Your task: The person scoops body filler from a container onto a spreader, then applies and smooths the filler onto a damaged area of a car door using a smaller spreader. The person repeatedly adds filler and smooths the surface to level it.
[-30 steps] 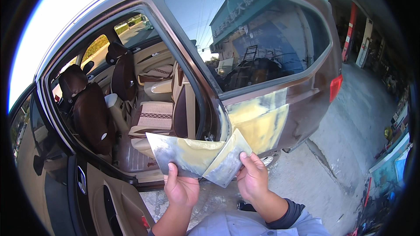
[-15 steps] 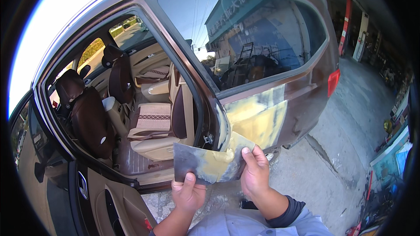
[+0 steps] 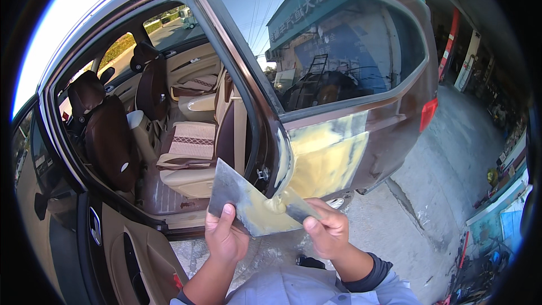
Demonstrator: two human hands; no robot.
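My left hand (image 3: 227, 237) is closed on the lower left edge of a flat grey putty board (image 3: 240, 200), thumb on top. Yellow body filler is smeared over the board. In my right hand (image 3: 330, 230) a smaller flat putty spreader (image 3: 299, 208) is pinched, thumb toward me. The spreader's edge meets the board's right part, where a lump of filler (image 3: 275, 204) gathers. Beyond my hands, the brown car's rear side panel (image 3: 389, 141) carries a broad yellow filler patch (image 3: 327, 155), which also runs along the door frame edge.
To the left, a rear door (image 3: 113, 248) stands open, showing beige seats (image 3: 189, 141) inside. The door opening's sill (image 3: 186, 220) lies just past the board. Concrete floor (image 3: 451, 147) stretches to the right, with assorted clutter (image 3: 485, 254) along the far right.
The spreader has turned and tilted, its handheld end now lower and nearer me. The board has tilted, its upper left corner rising. My left hand has shifted slightly left and up.
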